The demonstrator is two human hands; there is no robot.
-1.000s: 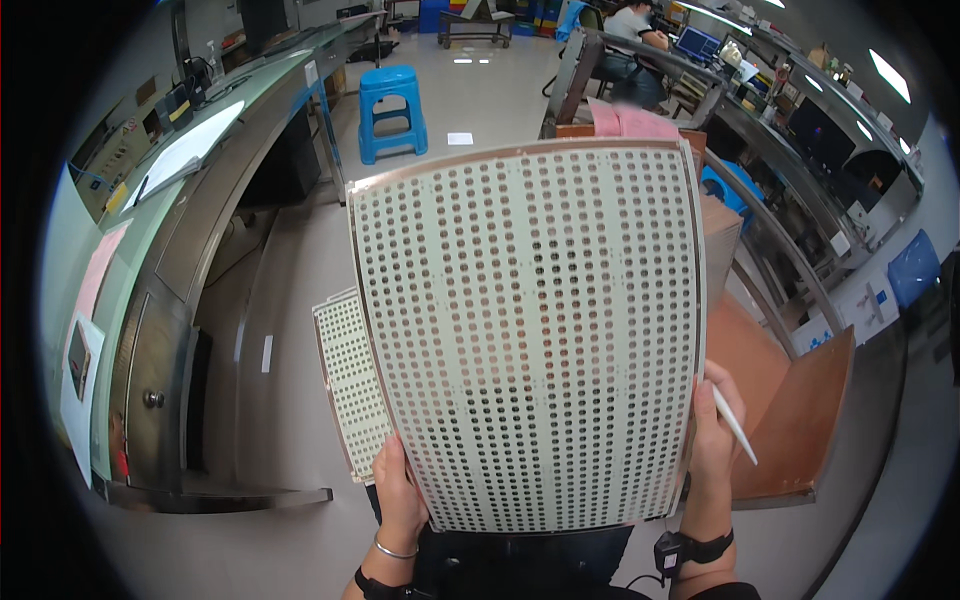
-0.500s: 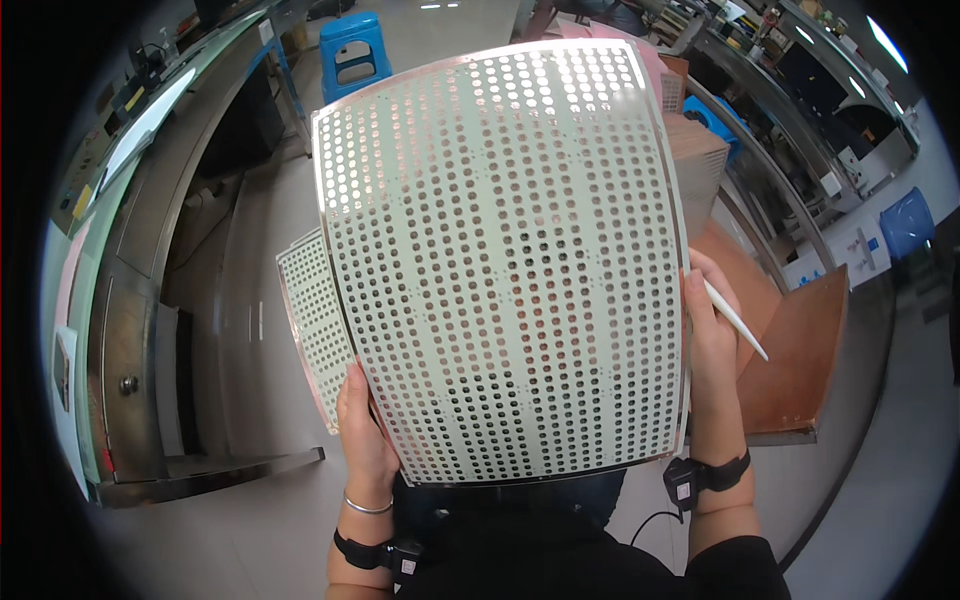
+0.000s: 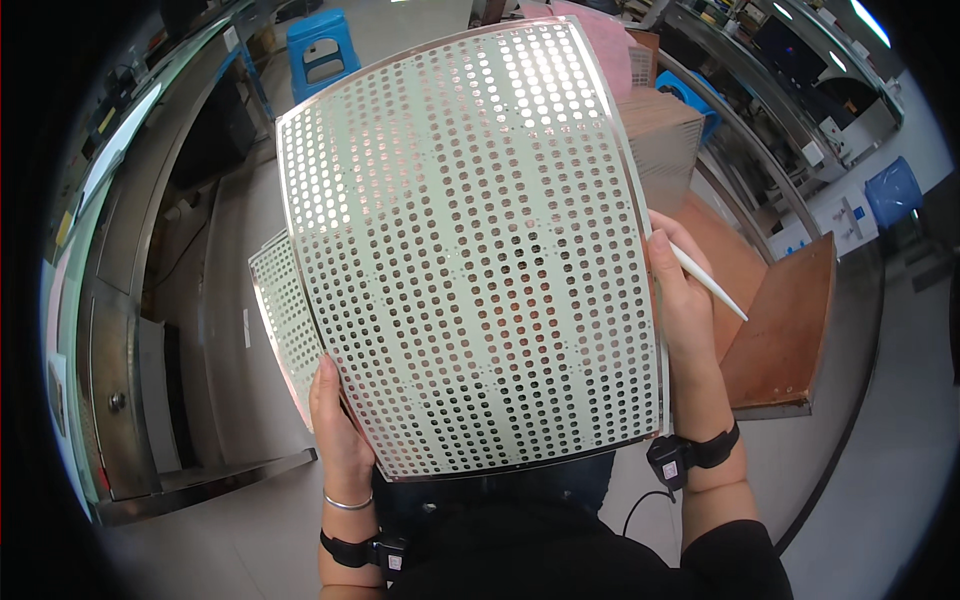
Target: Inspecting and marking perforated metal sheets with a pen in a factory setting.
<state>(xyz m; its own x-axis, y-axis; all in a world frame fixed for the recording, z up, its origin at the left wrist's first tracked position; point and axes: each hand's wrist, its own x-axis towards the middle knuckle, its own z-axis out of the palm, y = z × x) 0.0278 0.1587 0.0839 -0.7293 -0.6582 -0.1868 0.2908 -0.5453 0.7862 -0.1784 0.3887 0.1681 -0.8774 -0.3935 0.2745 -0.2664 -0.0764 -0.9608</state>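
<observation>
Head view: I see both hands holding a large perforated sheet [image 3: 470, 250] up in front of the body, above the lap.
Change: against the earlier frames, the sheet now sits closer to the camera and tilted to the right, so I judge it is being raised for inspection.
Left hand [image 3: 340, 430]: clamped on the sheet's lower left edge, also over a second perforated sheet [image 3: 285, 310] behind it.
Right hand [image 3: 682, 300]: closed on the right edge, with a white pen [image 3: 710, 283] between its fingers.
Containers: a brown tray [image 3: 780, 330] at right; I cannot tell its contents.
Background: blue stool [image 3: 320, 45], metal workbench [image 3: 120, 300].
</observation>
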